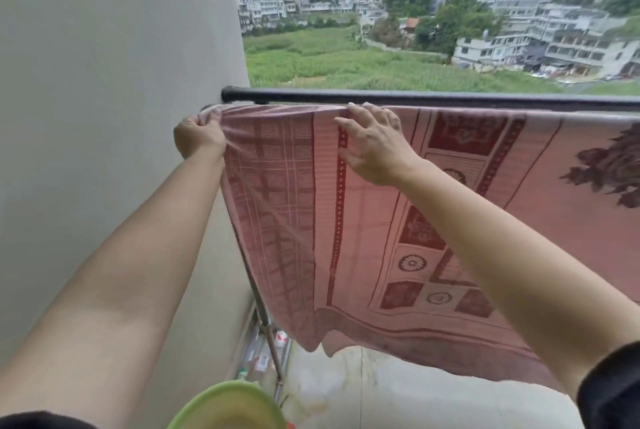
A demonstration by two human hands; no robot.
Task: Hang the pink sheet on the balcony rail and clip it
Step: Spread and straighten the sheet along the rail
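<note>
**Sheet up at the rail, both hands on it**

Down at the bottom edge of the frame, a green basin (pixel 228 404) sits closest to us. Above it hangs the pink sheet (pixel 433 220), filling the middle and right, its lower hem loose above the pale floor (pixel 381 394). Left hand (pixel 199 137), left of centre, is clenched around the sheet's bunched corner, tight against the grey wall (pixel 104 82). Right hand (pixel 375 144), near centre, lies flat with fingers spread on the cloth, fingertips at its top edge. The sheet's top runs just under the black balcony rail (pixel 450 98). Beyond: green field (pixel 329 65), then white buildings (pixel 554 33) at upper right.
</note>
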